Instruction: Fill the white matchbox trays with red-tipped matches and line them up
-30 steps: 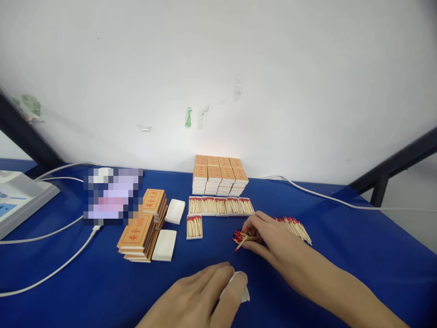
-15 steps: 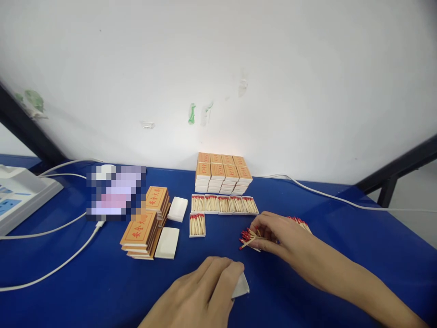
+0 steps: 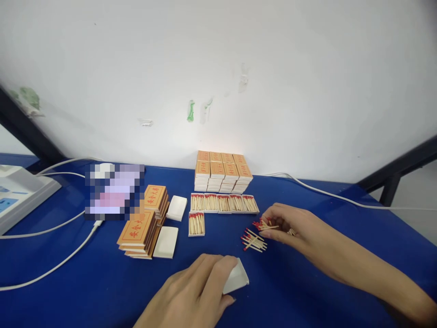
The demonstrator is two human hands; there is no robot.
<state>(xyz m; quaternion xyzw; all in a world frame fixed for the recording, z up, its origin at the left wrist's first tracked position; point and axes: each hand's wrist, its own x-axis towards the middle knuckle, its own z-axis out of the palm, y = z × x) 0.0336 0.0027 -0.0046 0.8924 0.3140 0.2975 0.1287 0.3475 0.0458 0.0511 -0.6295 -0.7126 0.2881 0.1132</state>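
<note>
"Right hand (image 3: 294, 223), what's changed?"
"It has lifted, pinching matches (image 3: 264, 226); loose matches (image 3: 254, 241) lie just beside it on the table (image 3: 290, 287), so the bunch looks split."
"Left hand (image 3: 194, 291)?"
"Gripping a white tray (image 3: 238, 278)."

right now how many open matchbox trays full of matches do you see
6: a row of five trays in front of the back matchbox stack, and a single tray nearer, before the row's left end. Others could be hidden.

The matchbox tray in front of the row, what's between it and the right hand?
From the tray, first blue table, then a small loose pile of matches near the right hand, in the head view.
</note>
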